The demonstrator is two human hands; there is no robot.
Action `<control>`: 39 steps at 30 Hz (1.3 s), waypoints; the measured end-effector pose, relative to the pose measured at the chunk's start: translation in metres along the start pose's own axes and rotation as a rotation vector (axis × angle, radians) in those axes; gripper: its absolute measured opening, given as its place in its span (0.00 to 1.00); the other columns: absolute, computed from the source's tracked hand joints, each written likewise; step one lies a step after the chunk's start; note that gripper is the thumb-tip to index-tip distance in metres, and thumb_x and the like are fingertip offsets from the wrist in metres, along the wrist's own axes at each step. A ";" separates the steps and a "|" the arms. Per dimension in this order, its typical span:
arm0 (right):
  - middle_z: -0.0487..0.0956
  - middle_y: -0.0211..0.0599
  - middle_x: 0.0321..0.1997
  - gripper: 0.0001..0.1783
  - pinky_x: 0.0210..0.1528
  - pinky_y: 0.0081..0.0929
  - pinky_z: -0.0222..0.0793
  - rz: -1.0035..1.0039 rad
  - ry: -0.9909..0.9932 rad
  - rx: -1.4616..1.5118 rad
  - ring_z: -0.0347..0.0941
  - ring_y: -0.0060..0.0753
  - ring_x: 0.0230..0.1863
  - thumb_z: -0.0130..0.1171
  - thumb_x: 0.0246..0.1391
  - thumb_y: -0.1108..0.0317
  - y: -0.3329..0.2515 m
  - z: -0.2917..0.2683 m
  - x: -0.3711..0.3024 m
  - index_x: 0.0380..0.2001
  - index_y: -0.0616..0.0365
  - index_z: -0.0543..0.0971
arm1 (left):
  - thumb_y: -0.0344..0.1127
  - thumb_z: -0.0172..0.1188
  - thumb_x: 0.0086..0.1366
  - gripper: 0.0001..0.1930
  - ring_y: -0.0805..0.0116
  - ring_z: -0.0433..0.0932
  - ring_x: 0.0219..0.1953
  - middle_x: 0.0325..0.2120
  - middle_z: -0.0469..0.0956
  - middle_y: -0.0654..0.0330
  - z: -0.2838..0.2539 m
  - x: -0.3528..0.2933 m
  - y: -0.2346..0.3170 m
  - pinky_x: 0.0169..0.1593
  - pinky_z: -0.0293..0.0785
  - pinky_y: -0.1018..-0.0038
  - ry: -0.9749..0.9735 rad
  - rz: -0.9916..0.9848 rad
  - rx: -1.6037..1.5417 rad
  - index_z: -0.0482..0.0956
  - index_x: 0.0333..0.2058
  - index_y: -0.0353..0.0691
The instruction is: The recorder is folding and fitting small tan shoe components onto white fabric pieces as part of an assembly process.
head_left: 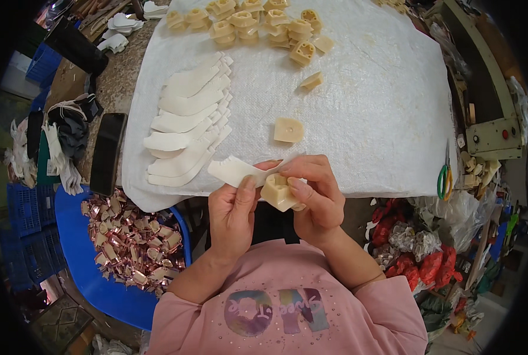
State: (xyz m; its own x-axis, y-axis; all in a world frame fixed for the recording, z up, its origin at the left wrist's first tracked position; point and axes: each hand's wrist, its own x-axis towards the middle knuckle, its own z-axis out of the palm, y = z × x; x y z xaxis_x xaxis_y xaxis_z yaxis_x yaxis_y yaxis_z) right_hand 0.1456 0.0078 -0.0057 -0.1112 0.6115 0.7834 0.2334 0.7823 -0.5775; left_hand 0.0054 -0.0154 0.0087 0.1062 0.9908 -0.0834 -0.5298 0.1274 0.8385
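Note:
Close to the front edge of the covered table, my left hand point(233, 214) pinches a curved white strip point(230, 170) between thumb and fingers. The strip's other end runs behind a cream plastic heel block point(277, 194), where my right hand point(318, 198) grips the block with thumb and fingers. Block and strip appear to touch; the contact itself is partly hidden by my fingers. Just beyond my hands a single cream block point(289, 130) lies flat. To the left, several similar white strips point(184, 121) are fanned out in an overlapping row.
More cream blocks point(240, 23) are stacked at the far side of the white sheet point(370, 106). A black phone point(108, 154) lies left, above a blue tub point(81, 266) of shiny pinkish pieces point(137, 242). Scissors point(445, 177) hang at the right edge, near plastic bags point(423, 260).

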 end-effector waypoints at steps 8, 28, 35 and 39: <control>0.74 0.40 0.41 0.26 0.39 0.32 0.67 -0.011 -0.010 -0.038 0.69 0.42 0.37 0.58 0.35 0.85 0.003 0.000 -0.002 0.43 0.55 0.73 | 0.34 0.39 0.70 0.18 0.66 0.73 0.49 0.48 0.71 0.48 0.002 -0.003 -0.002 0.53 0.69 0.70 -0.051 0.012 0.041 0.67 0.49 0.23; 0.71 0.27 0.29 0.14 0.40 0.40 0.47 -0.011 -0.270 -0.504 0.63 0.31 0.33 0.60 0.31 0.74 -0.012 -0.015 0.021 0.27 0.50 0.75 | 0.31 0.49 0.67 0.12 0.81 0.69 0.26 0.27 0.78 0.59 -0.006 0.002 0.016 0.29 0.65 0.83 0.115 0.222 0.663 0.77 0.39 0.28; 0.61 0.28 0.25 0.10 0.40 0.41 0.46 0.108 -0.536 -0.583 0.61 0.32 0.32 0.59 0.32 0.75 -0.015 -0.018 0.022 0.20 0.49 0.70 | 0.30 0.51 0.65 0.10 0.79 0.68 0.23 0.22 0.75 0.59 -0.004 0.000 0.006 0.26 0.64 0.81 0.076 0.144 0.741 0.78 0.38 0.30; 0.61 0.29 0.25 0.10 0.39 0.40 0.45 0.099 -0.549 -0.558 0.60 0.32 0.32 0.58 0.32 0.75 -0.012 -0.018 0.017 0.19 0.48 0.69 | 0.29 0.52 0.64 0.10 0.74 0.70 0.23 0.22 0.74 0.57 -0.004 0.000 0.001 0.27 0.65 0.78 0.055 0.105 0.796 0.77 0.39 0.30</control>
State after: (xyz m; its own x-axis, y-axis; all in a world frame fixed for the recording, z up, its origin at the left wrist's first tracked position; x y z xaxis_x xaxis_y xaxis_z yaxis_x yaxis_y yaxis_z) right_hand 0.1583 0.0070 0.0189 -0.4917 0.7599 0.4252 0.7015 0.6350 -0.3236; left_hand 0.0015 -0.0155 0.0073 0.0363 0.9993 0.0083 0.2262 -0.0163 0.9739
